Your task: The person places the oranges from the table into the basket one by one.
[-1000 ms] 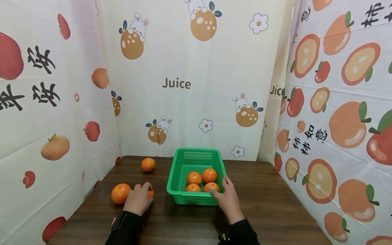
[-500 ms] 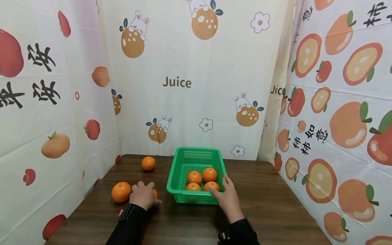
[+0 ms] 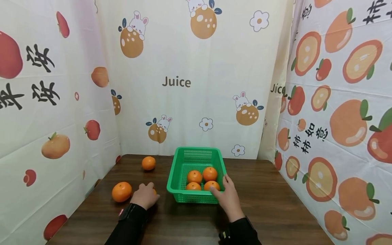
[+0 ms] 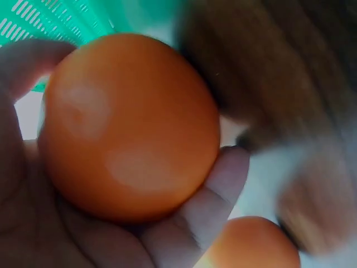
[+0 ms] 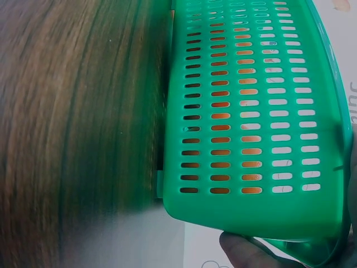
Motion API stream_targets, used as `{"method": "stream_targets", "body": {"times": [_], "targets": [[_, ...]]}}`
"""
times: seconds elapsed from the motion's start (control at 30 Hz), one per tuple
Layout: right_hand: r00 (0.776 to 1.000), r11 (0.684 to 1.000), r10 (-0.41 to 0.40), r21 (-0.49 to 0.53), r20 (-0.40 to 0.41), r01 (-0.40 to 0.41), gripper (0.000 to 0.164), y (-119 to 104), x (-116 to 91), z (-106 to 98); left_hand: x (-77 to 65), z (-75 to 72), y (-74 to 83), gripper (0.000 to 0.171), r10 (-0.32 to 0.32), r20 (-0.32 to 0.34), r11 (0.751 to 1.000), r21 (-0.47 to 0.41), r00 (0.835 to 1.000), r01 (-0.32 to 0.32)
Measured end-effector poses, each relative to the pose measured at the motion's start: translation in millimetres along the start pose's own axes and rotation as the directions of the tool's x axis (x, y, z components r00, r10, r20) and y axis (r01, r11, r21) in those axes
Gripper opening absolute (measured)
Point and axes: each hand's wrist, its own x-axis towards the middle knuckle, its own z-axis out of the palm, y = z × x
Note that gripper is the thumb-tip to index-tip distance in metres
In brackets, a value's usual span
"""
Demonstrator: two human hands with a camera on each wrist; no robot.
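My left hand (image 3: pixel 144 196) grips an orange (image 4: pixel 134 128) low over the table, left of the basket. In the left wrist view its thumb and fingers curl round the fruit; the head view shows only a sliver of it past the hand. A green plastic basket (image 3: pixel 196 198) with slotted walls stands mid-table, several oranges (image 3: pixel 210 174) gathered in its near half. My right hand (image 3: pixel 229 199) holds the basket's right front corner, thumb over the rim and fingers along the outer right side. A fingertip (image 5: pixel 245 251) shows beneath the basket wall in the right wrist view.
Close to the left hand's left side lies a loose orange (image 3: pixel 121 192). Another loose orange (image 3: pixel 148 163) sits farther back, near the rear edge. Printed curtains (image 3: pixel 196 102) enclose the dark wooden table (image 3: pixel 269 204) at the back and both sides.
Over the last second my left hand has shifted slightly right, with the orange under it. Its thumb, spread out half a second ago, is now drawn in. The right hand and basket stay put.
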Motion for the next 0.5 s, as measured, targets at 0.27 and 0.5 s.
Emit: {"method": "stream_targets", "body": {"times": [0.27,0.5], "targets": [[1.000,1.000,0.002,-0.015,-0.003,-0.002,0.091,-0.4,1.5,-0.4,-1.1,0.6,-2.9,0.070,0.042,-0.018,0.999,0.024,0.999,-0.042],[1.000,1.000,0.007,-0.001,-0.001,-0.007,0.092,1.0,0.4,-0.1,-2.0,-0.1,-3.4,0.076,0.052,-0.001,0.998,0.034,0.999,-0.052]]}}
